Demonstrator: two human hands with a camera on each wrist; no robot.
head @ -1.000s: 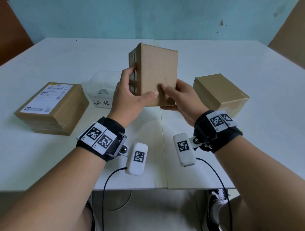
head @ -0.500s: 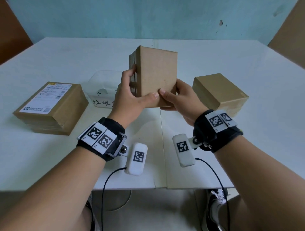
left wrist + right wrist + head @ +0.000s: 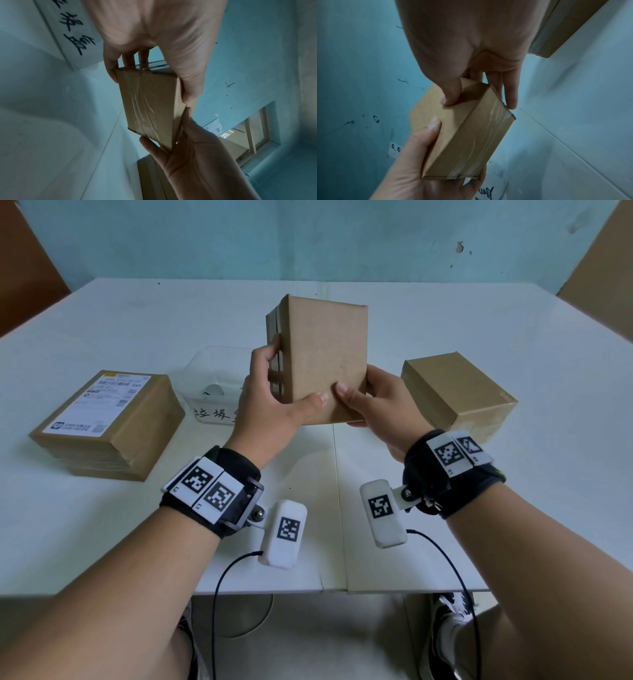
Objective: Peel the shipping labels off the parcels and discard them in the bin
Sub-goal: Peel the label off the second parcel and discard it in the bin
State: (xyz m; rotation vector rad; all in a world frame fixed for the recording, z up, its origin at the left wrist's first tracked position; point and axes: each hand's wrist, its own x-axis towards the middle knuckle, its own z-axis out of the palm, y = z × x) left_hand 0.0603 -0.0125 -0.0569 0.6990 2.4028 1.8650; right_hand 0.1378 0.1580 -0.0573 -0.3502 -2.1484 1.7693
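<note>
The held parcel (image 3: 325, 361) stands upright in the air above the middle of the table (image 3: 513, 344), its plain brown face toward the person and no label showing on any side the cameras catch; the far face is hidden. The left hand (image 3: 274, 409) grips its taped left edge, thumb across the lower front and fingers wrapped behind. The right hand (image 3: 380, 405) clasps the lower right corner, thumb on the front and fingers underneath.

At about ten o'clock from the parcel, partly hidden behind the left hand, sits the clear bin (image 3: 212, 378) with handwritten characters on its front; something pale lies inside, though what it is cannot be told. At nine o'clock lies a flat parcel (image 3: 137, 433) with its white shipping label (image 3: 99, 402) fully stuck on top. At three o'clock a bare parcel (image 3: 459, 395) shows no label.

Judging by this, at least one label remains to peel, and the held parcel seems under inspection.
</note>
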